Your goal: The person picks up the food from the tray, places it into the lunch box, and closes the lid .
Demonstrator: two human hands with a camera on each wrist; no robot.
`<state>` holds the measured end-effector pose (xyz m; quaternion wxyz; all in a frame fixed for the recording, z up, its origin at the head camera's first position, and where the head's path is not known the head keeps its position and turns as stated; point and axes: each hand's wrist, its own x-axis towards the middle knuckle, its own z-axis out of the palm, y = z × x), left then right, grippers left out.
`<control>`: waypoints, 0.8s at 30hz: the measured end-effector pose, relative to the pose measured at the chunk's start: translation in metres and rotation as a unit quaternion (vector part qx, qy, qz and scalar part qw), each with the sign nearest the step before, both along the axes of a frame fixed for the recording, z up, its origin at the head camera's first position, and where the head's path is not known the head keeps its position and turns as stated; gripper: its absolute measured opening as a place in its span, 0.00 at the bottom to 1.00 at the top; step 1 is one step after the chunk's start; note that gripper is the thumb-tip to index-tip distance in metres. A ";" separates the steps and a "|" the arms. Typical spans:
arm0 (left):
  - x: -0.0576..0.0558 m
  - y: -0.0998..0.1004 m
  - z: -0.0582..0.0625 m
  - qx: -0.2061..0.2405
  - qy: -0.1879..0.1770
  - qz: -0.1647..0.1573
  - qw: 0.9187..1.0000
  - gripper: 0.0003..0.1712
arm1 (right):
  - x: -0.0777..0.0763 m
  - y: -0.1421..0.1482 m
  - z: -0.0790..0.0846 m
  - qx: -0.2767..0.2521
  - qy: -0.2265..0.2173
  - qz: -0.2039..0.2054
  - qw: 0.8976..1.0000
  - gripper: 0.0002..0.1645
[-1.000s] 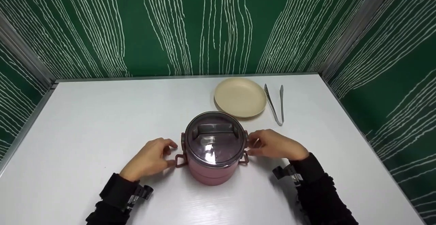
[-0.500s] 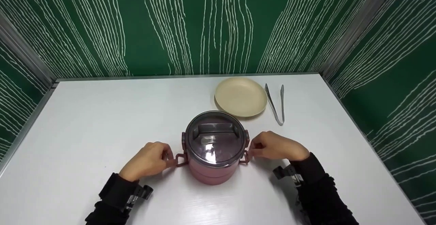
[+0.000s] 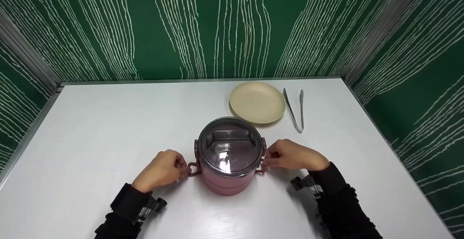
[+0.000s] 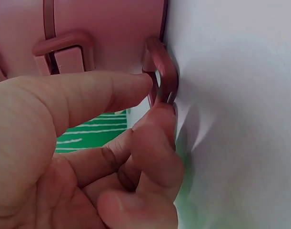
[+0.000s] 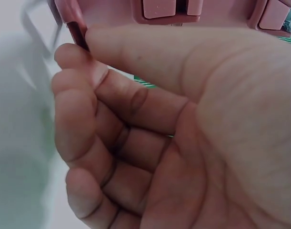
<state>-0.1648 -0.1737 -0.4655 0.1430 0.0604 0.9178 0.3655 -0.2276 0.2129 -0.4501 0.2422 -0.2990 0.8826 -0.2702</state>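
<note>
A round pink stacked lunch box [image 3: 226,184] with a dark see-through lid [image 3: 230,146] stands upright on the white table. My left hand [image 3: 163,170] is at its left side, thumb and index finger pinching a loop-shaped latch [image 4: 165,71] that sticks out from the wall. On the opposite side, my right hand [image 3: 290,155] pinches the matching latch [image 5: 77,34] between thumb and index finger. The fingertips partly cover that latch. The other fingers of both hands are curled in. Further latches [image 4: 69,55] lie flat against the box.
Behind the lunch box lies a beige plate [image 3: 257,103], close to its lid in the head view. Metal tongs [image 3: 300,123] lie spread to the right of the plate. Green panels [image 3: 152,32] with white streaks rise along the table's back and sides.
Both hands have drawn their spread fingers together onto the lower side latches. The left hand has shifted slightly right over the last half second. The lunch box stays in place.
</note>
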 end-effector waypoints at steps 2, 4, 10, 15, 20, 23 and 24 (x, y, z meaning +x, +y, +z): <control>0.000 0.000 0.000 -0.005 0.003 0.002 1.000 0.04 | -0.001 0.000 0.000 -0.005 -0.001 0.004 1.000 0.11; 0.000 0.000 0.000 -0.009 0.005 0.001 1.000 0.04 | -0.001 0.000 0.001 -0.011 -0.004 0.006 1.000 0.11; 0.001 -0.002 0.004 0.006 -0.002 -0.010 1.000 0.06 | -0.001 -0.001 0.003 -0.023 -0.004 0.003 1.000 0.14; 0.002 -0.002 0.009 0.026 0.004 -0.020 0.999 0.09 | 0.000 -0.002 0.005 -0.031 0.005 0.016 0.999 0.14; 0.003 0.001 0.014 0.041 0.014 -0.026 0.999 0.08 | 0.001 -0.003 0.008 -0.044 0.004 0.029 0.999 0.12; 0.004 0.002 0.015 0.046 0.019 -0.029 0.998 0.08 | 0.002 -0.003 0.009 -0.047 0.002 0.029 0.998 0.12; 0.003 0.003 0.016 0.048 0.020 -0.030 0.998 0.08 | 0.002 -0.003 0.009 -0.048 0.003 0.030 0.998 0.12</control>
